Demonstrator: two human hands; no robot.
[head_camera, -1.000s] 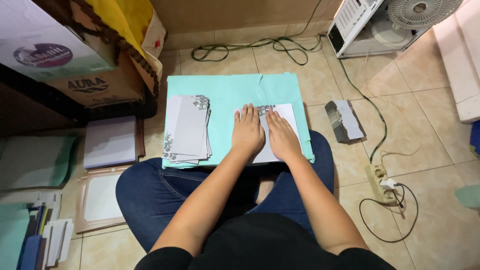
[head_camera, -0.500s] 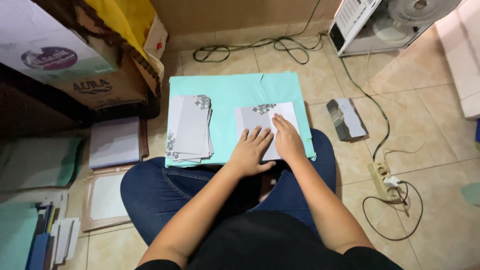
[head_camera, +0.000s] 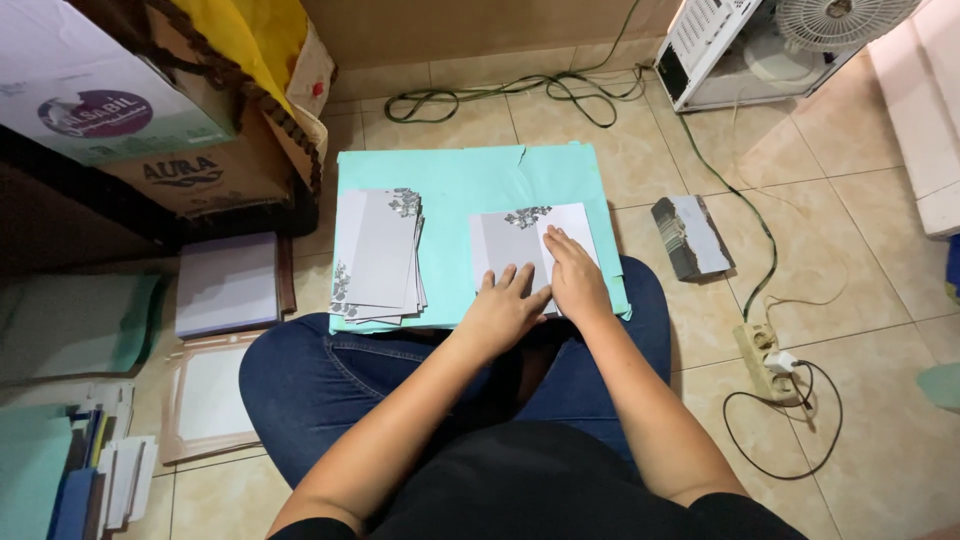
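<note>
a teal board (head_camera: 470, 180) lies across the person's lap at frame centre. on its left side sits a stack of grey floral cards (head_camera: 380, 255). right of centre lies a single grey card (head_camera: 525, 240), with the left hand (head_camera: 503, 312) and right hand (head_camera: 575, 283) pressing flat on its lower edge, fingers extended, holding nothing.

Beige tiled floor (head_camera: 860, 270) carries cardboard boxes (head_camera: 190, 170) at left, a green cable (head_camera: 500, 95), and a white fan (head_camera: 840, 20) at upper right.
</note>
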